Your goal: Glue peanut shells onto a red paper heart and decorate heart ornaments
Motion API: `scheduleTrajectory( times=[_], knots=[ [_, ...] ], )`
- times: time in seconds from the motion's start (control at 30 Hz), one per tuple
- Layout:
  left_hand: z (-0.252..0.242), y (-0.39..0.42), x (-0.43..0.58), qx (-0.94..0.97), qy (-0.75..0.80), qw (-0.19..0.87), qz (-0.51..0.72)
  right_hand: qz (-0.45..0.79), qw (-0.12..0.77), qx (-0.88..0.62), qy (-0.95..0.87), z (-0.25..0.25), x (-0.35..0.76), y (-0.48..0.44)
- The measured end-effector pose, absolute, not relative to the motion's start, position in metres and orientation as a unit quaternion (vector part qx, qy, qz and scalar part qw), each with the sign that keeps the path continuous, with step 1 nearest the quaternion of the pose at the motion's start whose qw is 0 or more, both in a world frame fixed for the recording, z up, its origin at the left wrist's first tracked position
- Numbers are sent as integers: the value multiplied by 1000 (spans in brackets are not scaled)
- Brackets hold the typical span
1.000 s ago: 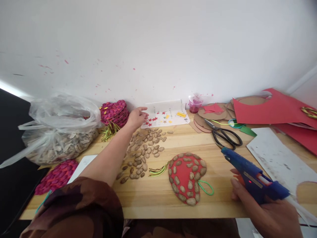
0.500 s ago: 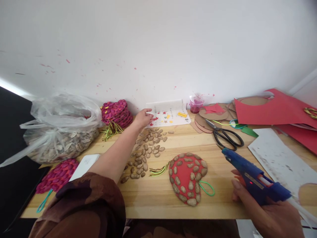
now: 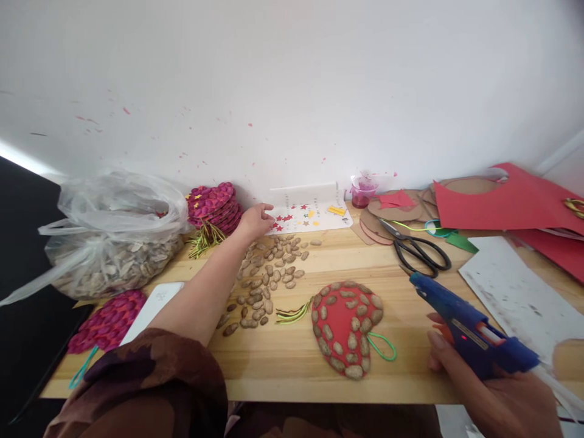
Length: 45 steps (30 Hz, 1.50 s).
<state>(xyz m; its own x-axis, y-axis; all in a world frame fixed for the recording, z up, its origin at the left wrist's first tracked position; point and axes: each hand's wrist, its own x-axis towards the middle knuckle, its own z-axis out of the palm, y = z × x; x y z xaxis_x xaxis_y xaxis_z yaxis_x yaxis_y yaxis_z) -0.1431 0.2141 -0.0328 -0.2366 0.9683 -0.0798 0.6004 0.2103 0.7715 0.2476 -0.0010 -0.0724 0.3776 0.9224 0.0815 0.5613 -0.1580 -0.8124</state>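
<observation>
Two fingers (image 3: 268,210) perhaps on sticker sheet (image 3: 314,214) edge

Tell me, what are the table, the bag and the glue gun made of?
The table: wood, it seems; pale planks with grain lines, matte. The bag: thin clear plastic, crinkled and glossy, contents showing through. The glue gun: blue hard plastic, likely; smooth moulded body with slight sheen.

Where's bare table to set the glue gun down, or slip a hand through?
Bare wood between the scattered shells, scissors and shell-covered red heart; also between heart and glue gun; and the table front edge. Crowded: back right cardboard cutouts, left around the shell bag.
</observation>
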Motion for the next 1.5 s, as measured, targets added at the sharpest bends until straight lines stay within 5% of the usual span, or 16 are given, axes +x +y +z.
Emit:
scheduleTrajectory(
  times=[0.5, 1.2, 1.5],
  knots=[
    [-32, 219, -125, 616, 721, 181, 260, 228, 409, -724, -507, -57, 240, 3],
    [-28, 215, -109, 492, 661, 409, 393, 187, 399, -716, -541, -69, 245, 0],
    [-23, 223, -119, 479, 656, 372, 450, 202, 394, -721, -533, -63, 241, 1]
  ],
)
